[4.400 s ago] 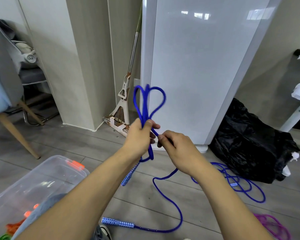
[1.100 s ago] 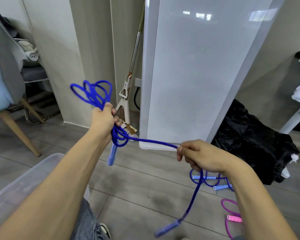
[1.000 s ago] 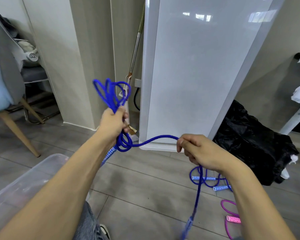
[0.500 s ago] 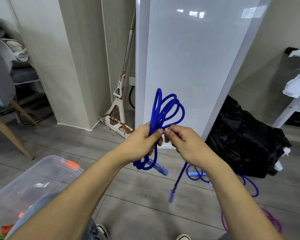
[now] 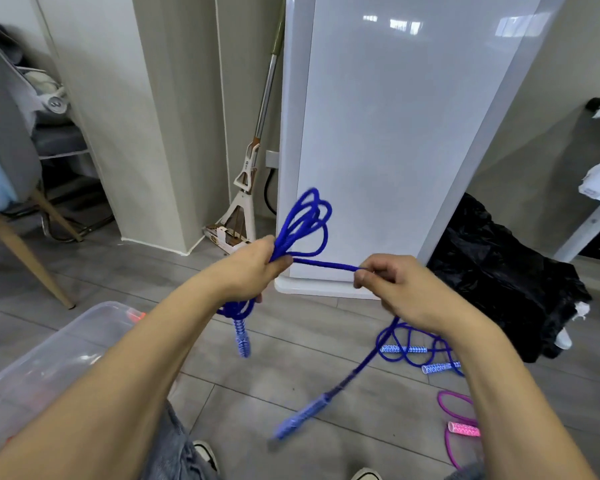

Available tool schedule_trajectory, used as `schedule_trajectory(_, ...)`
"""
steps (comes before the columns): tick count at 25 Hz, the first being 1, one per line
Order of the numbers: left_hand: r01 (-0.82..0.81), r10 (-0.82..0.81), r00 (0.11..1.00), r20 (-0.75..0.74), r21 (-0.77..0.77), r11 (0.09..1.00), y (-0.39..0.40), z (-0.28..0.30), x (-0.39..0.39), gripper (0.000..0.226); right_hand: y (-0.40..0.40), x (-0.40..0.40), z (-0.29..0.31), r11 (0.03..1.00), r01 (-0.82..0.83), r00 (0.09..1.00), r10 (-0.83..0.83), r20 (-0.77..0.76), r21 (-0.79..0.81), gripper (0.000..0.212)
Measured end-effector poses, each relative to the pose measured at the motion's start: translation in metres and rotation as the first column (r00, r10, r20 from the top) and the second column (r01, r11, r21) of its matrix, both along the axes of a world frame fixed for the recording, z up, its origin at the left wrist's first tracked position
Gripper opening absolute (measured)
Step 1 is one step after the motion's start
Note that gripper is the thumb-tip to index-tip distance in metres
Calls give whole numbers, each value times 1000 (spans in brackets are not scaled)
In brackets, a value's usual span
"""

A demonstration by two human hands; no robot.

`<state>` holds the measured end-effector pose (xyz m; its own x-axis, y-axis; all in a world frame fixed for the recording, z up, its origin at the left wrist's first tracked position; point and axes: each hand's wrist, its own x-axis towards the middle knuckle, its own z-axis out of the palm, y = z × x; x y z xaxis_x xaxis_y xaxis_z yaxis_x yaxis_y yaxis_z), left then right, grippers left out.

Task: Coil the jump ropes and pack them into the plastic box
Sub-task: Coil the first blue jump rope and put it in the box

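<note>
Because the blue jump rope (image 5: pixel 309 220) is soft, light cord that droops and likely springs loose, it is best held at the gathered neck of its loops. The left hand (image 5: pixel 253 268) grips that bundle, loops fanning above it, one patterned handle (image 5: pixel 242 336) dangling below. The right hand (image 5: pixel 392 285) pinches a strand stretched taut between the hands; the other handle (image 5: pixel 300 419) swings above the floor. A clear plastic box (image 5: pixel 49 362) sits at lower left.
</note>
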<state>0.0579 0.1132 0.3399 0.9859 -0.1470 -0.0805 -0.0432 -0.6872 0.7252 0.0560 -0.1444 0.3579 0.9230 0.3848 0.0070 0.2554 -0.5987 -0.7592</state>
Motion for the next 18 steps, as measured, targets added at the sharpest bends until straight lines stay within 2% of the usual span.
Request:
schedule_trajectory(2, 74, -59, 996, -61, 293, 953, -3, -3, 0, 26, -4, -10, 14, 999, -29, 983, 32, 178, -23, 14)
schedule_trajectory(3, 133, -103, 990, -98, 387, 913, -10, -6, -1, 29, -2, -16, 22, 998, -61, 972, 65, 225, -22, 12)
schedule_trajectory(5, 247, -187, 967, -172, 468, 848, -30, -12, -7, 32, 2, -24, 32, 994, -110, 960, 110, 259, -17, 10)
schedule_trajectory(7, 328, -262, 944, -199, 517, 791, -51, -17, -18, 34, 0, -23, 36, 996, -87, 955, 74, 286, 36, 8)
schedule_trajectory(10, 410, -417, 898, -140, 610, 678, -84, -12, -42, 34, -11, -9, 36, 992, -29, 946, -14, 324, 126, 3)
schedule_trajectory(13, 433, -570, 821, -36, 690, 580, -111, 8, -70, 37, -25, 6, 32, 975, -52, 971, -1, 237, 215, 5)
schedule_trajectory(15, 374, -617, 781, 97, 718, 586, -115, 25, -84, 42, -28, 13, 21, 959, -74, 997, 66, 37, 273, 8)
schedule_trajectory(17, 339, -564, 801, 202, 624, 705, -105, 41, -92, 49, -27, 15, 7, 944, -100, 976, 154, -151, 316, 13)
schedule_trajectory(18, 316, -492, 839, 232, 527, 789, -97, 47, -92, 55, -24, 15, 0, 942, -133, 969, 189, -159, 307, 14)
